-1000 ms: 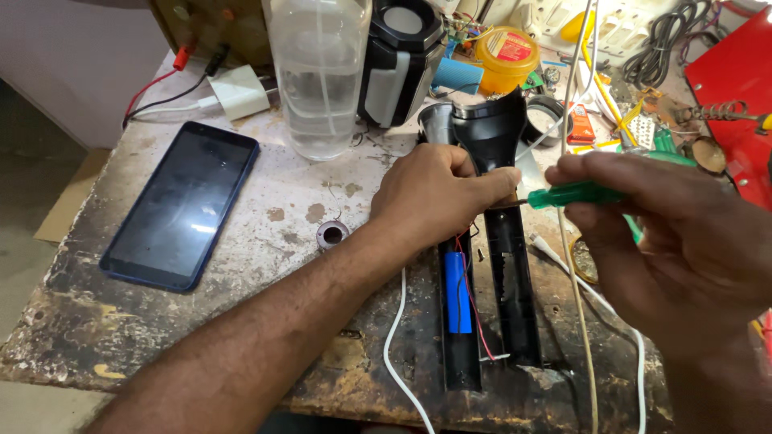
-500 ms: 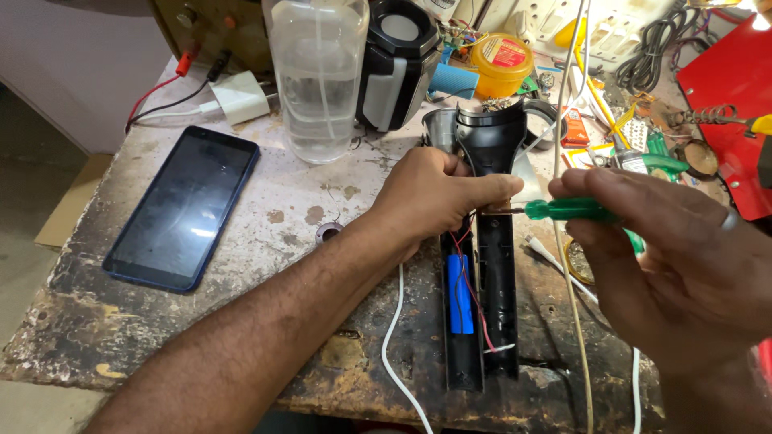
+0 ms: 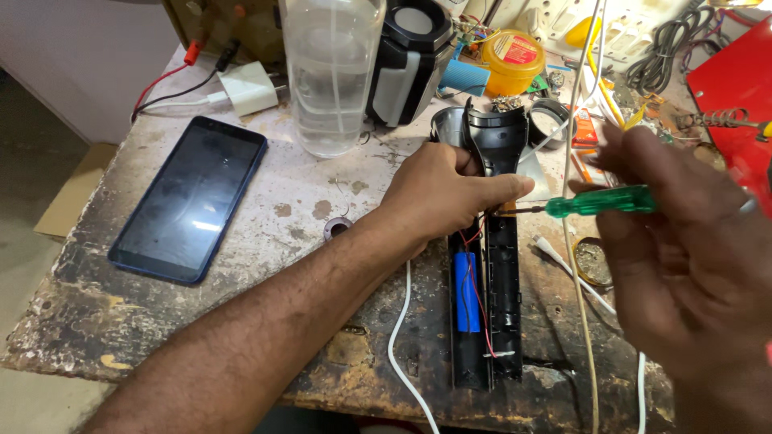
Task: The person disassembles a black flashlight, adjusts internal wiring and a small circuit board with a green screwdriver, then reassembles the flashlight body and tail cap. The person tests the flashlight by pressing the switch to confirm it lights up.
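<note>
Opened black torch point(image 3: 492, 265) lying on the worn desk point(image 3: 265, 201), blue cell point(image 3: 466, 292) exposed inside, left hand point(image 3: 446, 193) clasped around its neck, right hand point(image 3: 683, 241) pinching a green screwdriver point(image 3: 599, 202), tip at the casing.

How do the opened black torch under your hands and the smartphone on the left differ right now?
The torch lies split open, showing a blue cell and red wires; the smartphone is closed, its screen dark. The left hand grips the torch and the right hand brings a green screwdriver to it; the smartphone lies untouched. The torch is long and narrow with a flared head, the smartphone flat and rectangular. Both rest on the worn table.
</note>
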